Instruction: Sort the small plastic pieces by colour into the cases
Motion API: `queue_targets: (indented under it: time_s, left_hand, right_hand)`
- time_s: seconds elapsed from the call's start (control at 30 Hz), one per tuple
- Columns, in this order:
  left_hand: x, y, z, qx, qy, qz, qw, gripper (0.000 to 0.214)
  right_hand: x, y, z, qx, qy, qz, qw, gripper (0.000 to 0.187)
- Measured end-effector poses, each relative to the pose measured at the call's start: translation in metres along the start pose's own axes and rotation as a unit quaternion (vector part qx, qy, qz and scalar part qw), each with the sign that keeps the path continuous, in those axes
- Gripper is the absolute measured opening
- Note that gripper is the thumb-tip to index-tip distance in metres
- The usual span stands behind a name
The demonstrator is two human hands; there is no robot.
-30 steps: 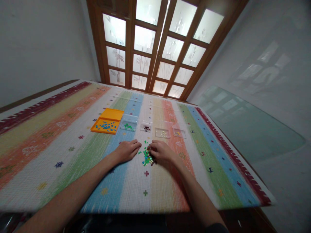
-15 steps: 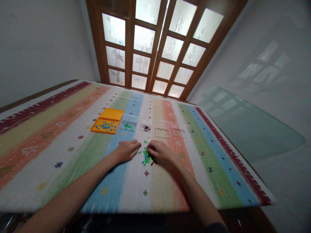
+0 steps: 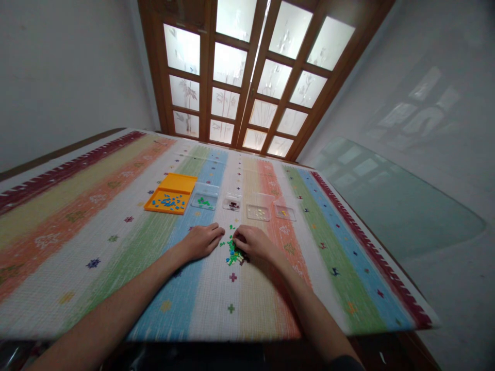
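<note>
A small pile of mixed pieces, mostly green with some blue, pale and dark ones, lies on the cloth between my hands. My right hand is at the pile's right edge, thumb and fingertips pinched together over it; what they hold is too small to make out. Left of the pile, my left hand rests on the cloth, its fingers bent and close together. Whether anything is between those fingertips is hidden. A few loose green pieces lie just beyond the pile.
Beyond my hands stands a row of open containers: an orange box with blue pieces, then clear boxes with green pieces, dark pieces, pale pieces and yellow pieces. A striped tablecloth covers the table.
Almost nothing differs. My right hand's fingertips have shifted very slightly at the pile; my left hand and the boxes stay where they were.
</note>
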State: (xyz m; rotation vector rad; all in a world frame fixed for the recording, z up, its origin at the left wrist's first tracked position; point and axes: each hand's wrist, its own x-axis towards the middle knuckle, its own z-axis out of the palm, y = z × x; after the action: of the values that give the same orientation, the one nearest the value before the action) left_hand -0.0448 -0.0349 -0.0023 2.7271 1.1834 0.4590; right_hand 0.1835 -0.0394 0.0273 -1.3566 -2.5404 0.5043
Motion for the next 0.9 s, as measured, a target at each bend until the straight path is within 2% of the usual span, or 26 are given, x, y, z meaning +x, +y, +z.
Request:
queue_targets:
  time_s: [0.37, 0.63, 0.9]
  left_hand:
    - [0.0, -0.001, 0.001, 0.009, 0.003, 0.002, 1.0, 0.023]
    - [0.0, 0.0, 0.0, 0.019, 0.0, 0.004, 1.0, 0.024]
    - [0.001, 0.0, -0.001, 0.019, -0.005, 0.004, 1.0, 0.022]
  right_hand:
    - [-0.001, -0.006, -0.004, -0.033, -0.011, 0.012, 0.999, 0.01]
    - [0.0, -0.012, -0.003, -0.04, -0.018, 0.06, 0.997, 0.009]
    - [0.0, -0.011, 0.001, -0.044, -0.024, 0.059, 0.997, 0.01]
